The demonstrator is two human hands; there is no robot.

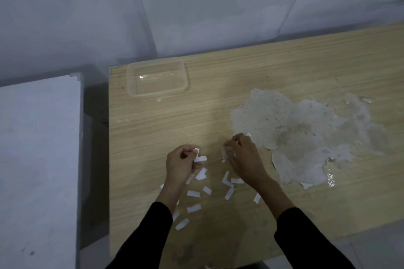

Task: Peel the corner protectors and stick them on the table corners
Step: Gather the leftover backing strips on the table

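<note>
My left hand (180, 162) pinches a small white backing strip (200, 158) above the wooden table (218, 94). My right hand (242, 155) holds a clear corner protector (226, 151) between its curled fingers, a short way to the right of the left hand. Several white peeled strips (193, 194) lie scattered on the table below and between my hands. The table's far left corner (112, 69) shows near the clear box.
An empty clear plastic box (131, 87) stands at the table's far left corner. A large patch of torn surface (306, 133) covers the table right of my hands. A white table (39, 159) stands to the left across a dark gap.
</note>
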